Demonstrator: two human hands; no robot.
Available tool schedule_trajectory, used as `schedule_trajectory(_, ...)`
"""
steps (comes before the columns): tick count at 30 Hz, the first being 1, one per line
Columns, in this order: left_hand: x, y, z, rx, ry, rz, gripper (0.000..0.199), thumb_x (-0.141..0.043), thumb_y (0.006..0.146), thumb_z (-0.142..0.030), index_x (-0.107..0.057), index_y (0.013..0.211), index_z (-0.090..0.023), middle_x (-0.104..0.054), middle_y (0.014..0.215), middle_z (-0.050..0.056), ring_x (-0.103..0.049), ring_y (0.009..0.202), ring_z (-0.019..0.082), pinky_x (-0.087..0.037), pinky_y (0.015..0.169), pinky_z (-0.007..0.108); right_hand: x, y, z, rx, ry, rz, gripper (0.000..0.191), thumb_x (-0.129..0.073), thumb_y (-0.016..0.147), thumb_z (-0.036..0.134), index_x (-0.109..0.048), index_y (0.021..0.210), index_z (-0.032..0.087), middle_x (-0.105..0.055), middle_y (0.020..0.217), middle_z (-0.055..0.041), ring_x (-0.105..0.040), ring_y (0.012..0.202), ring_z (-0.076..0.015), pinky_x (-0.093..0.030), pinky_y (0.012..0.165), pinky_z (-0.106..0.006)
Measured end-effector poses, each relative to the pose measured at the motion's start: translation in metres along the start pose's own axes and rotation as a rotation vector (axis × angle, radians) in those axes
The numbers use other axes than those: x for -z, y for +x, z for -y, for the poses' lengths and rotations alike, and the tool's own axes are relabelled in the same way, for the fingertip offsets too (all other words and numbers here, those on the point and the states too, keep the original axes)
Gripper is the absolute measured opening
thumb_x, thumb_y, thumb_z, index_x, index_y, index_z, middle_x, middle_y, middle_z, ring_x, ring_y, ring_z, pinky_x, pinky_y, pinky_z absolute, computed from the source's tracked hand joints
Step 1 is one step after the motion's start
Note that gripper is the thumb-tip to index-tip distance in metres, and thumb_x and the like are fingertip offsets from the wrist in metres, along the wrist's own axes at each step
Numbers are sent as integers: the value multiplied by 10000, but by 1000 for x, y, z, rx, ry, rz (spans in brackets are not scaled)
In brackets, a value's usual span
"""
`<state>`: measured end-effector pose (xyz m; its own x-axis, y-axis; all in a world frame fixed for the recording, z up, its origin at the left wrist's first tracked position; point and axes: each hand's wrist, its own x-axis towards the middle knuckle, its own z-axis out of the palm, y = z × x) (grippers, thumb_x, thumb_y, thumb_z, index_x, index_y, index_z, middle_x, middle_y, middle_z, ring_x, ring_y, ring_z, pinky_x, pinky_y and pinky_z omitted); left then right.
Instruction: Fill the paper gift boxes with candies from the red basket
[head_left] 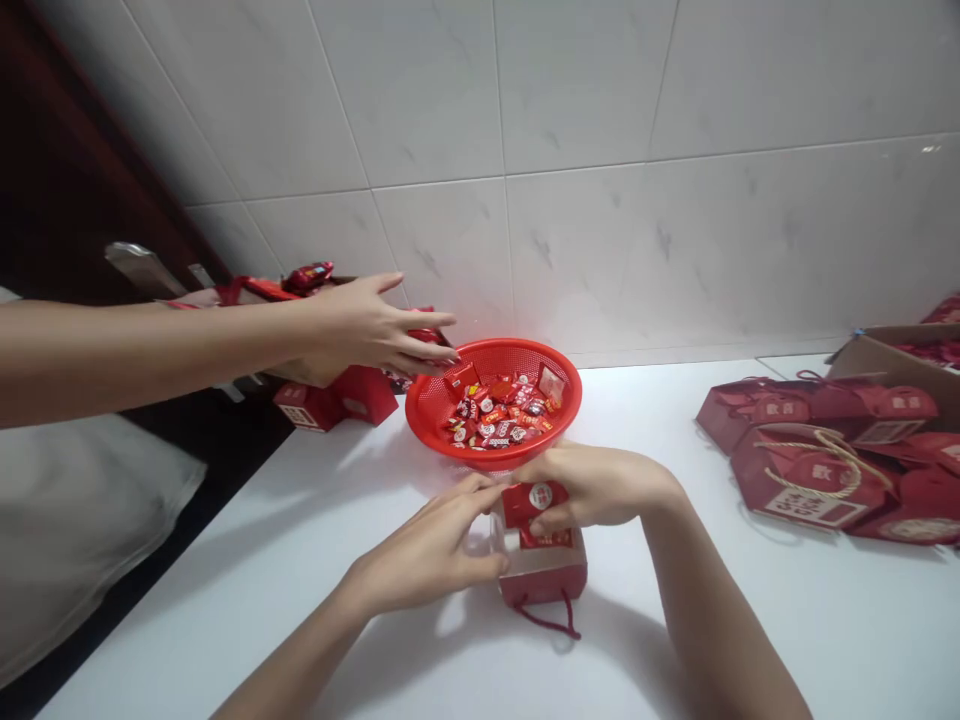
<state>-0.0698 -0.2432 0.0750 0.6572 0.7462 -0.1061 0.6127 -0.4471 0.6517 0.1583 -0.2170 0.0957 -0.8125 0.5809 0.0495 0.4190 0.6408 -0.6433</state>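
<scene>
A small red box (544, 580) with a dark red cord handle lies on the white table, its upper side open. My left hand (427, 550) holds the box's left side between thumb and fingers. Over its far end is my right hand (592, 487), with fingers closed on a red candy packet (541, 497) in the opening. Another red packet (547, 538) shows just below. Right behind my hands stands a red mesh basket (566, 420) with several wrapped candies (502, 415) inside.
From the left, another person's hand (367, 325) reaches over the basket's left edge. Red boxes (337, 398) and an open carton lie behind that arm. Closed red boxes (817, 480) and a cardboard carton (892, 355) stand at the right. A tiled wall (600, 260) backs the table.
</scene>
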Motion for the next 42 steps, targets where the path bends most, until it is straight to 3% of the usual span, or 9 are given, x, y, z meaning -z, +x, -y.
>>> schedule_trajectory(10, -1, 0, 3, -26, -5, 9, 608, -702, 777, -236, -579, 1368, -300, -610, 1224, 50, -580, 1119, 258, -515, 887, 319, -13, 5, 4, -248, -160, 85, 159, -725, 728, 59, -654, 829, 160, -616, 707, 12, -493, 590, -116, -331, 500, -228)
schedule_trajectory(13, -2, 0, 6, -34, 14, -8, 638, -707, 770, -240, -564, 1388, -302, -624, 1170, 49, -596, 1072, 255, -522, 858, 319, -12, 1, 6, -237, -170, 59, 187, -696, 746, 51, -657, 887, 167, -649, 729, 5, -523, 589, -123, -329, 502, -232)
schedule_trajectory(18, -3, 1, 10, -20, -21, 1, 589, -699, 785, -279, -577, 1361, -305, -612, 1186, 43, -595, 1062, 238, -528, 871, 334, -5, -19, 9, -117, -48, 62, 186, -709, 809, 119, -673, 981, 182, -700, 826, -11, -628, 718, -161, -440, 612, -244)
schedule_trajectory(20, -3, 0, 11, -1, -31, -5, 576, -710, 781, -299, -589, 1344, -297, -605, 1212, 51, -589, 1092, 247, -533, 870, 335, -7, -31, 7, -93, -35, 7, 170, -708, 844, 182, -683, 1012, 191, -715, 897, -31, -658, 831, -191, -487, 713, -272)
schedule_trajectory(23, -4, 0, 12, 27, -45, 0, 611, -729, 779, -336, -573, 1368, -285, -589, 1265, 64, -591, 1120, 257, -538, 892, 343, -16, -50, 0, -112, -53, -106, 200, -687, 892, 305, -692, 1070, 215, -691, 1158, -85, -647, 1059, -243, -507, 886, -341)
schedule_trajectory(26, -5, 0, 13, 20, -57, -13, 664, -728, 790, -362, -531, 1419, -286, -576, 1319, 69, -587, 1163, 269, -527, 951, 368, -31, -66, -9, -179, -13, -204, 278, -620, 936, 432, -683, 1139, 253, -568, 1402, -99, -556, 1272, -273, -477, 1022, -399)
schedule_trajectory(29, -10, 2, 17, 15, -66, -34, 712, -722, 806, -390, -482, 1467, -280, -547, 1392, 82, -569, 1220, 284, -495, 1024, 400, -48, -76, -16, -209, 70, -304, 306, -546, 975, 454, -650, 1206, 281, -492, 1492, -83, -447, 1400, -257, -431, 1106, -401)
schedule_trajectory(37, -24, 8, 26, -23, -171, -105, 644, -695, 847, -415, -500, 1449, -300, -480, 1473, 85, -496, 1327, 279, -450, 1104, 443, -90, -77, -23, -213, 187, -632, 322, -561, 969, 412, -595, 1252, 265, -525, 1462, -114, -416, 1428, -265, -419, 1127, -438)
schedule_trajectory(42, -27, 7, 25, -93, -165, -211, 453, -616, 880, -273, -599, 1333, -289, -474, 1472, 87, -480, 1345, 285, -458, 1090, 461, -105, -76, -28, -254, 264, -762, 331, -555, 960, 386, -557, 1273, 279, -511, 1478, -114, -480, 1377, -272, -456, 1083, -445)
